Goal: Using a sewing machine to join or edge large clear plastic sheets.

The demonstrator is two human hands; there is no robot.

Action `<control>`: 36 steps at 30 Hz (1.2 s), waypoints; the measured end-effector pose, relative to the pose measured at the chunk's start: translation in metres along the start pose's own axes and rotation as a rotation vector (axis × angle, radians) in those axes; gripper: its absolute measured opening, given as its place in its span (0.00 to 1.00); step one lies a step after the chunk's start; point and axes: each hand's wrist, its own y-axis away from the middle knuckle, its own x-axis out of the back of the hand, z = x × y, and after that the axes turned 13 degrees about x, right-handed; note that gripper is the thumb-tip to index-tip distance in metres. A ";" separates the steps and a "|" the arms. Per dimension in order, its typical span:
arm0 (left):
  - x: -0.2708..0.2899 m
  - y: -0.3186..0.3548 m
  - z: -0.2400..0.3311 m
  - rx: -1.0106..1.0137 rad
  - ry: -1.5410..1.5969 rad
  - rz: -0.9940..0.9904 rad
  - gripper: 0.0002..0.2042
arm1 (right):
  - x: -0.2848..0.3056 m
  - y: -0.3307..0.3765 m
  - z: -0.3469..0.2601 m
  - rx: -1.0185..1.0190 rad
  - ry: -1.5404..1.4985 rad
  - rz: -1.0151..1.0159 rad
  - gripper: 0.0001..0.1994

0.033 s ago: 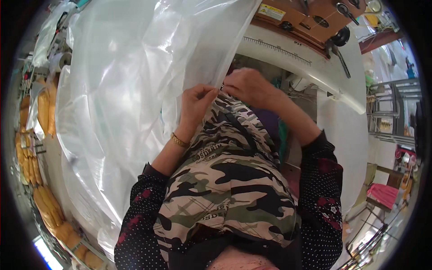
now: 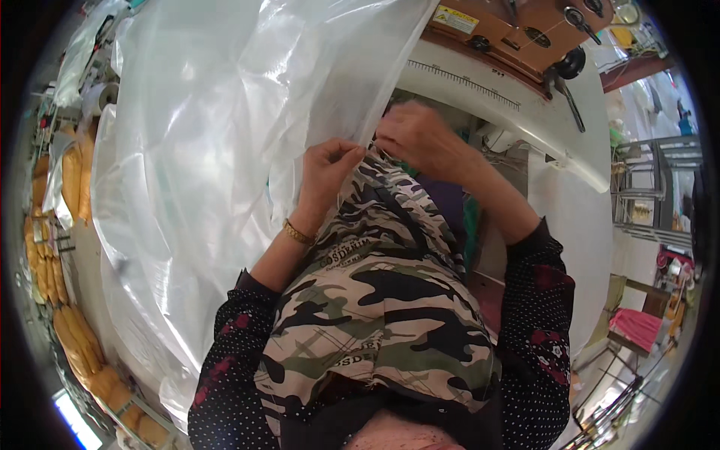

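A large sheet of clear plastic film (image 2: 202, 150) hangs over the left side and drapes down toward me. My left hand (image 2: 330, 169) is closed in a pinch on the sheet's right edge, just above my camouflage apron (image 2: 382, 300). Close beside it, slightly farther off, my right hand (image 2: 424, 139) has its fingers curled together by the same edge. Something thin and pale shows between the two hands, too small to name. What the right fingertips hold is hidden and partly blurred.
A brown sewing-type machine (image 2: 517, 34) with knobs and a metal lever stands on a white tabletop (image 2: 465, 82) marked with a ruler scale, at the far right. Yellow-orange bundles (image 2: 82, 345) line the left. Metal racks (image 2: 645, 180) and a pink cloth (image 2: 636, 328) are at the right.
My right hand has shifted a little to the right, slightly away from my left hand. The left hand keeps its pinch on the film in nearly the same place.
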 end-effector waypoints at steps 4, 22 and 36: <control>0.005 0.003 0.005 0.230 0.229 -0.202 0.04 | 0.021 -0.008 -0.009 0.302 0.383 0.298 0.05; -0.010 0.034 0.046 -0.576 -0.662 0.298 0.23 | 0.015 -0.019 -0.013 0.442 0.373 0.266 0.08; 0.006 0.041 0.051 -0.530 -0.461 0.203 0.15 | 0.061 -0.030 0.010 0.369 0.164 0.307 0.06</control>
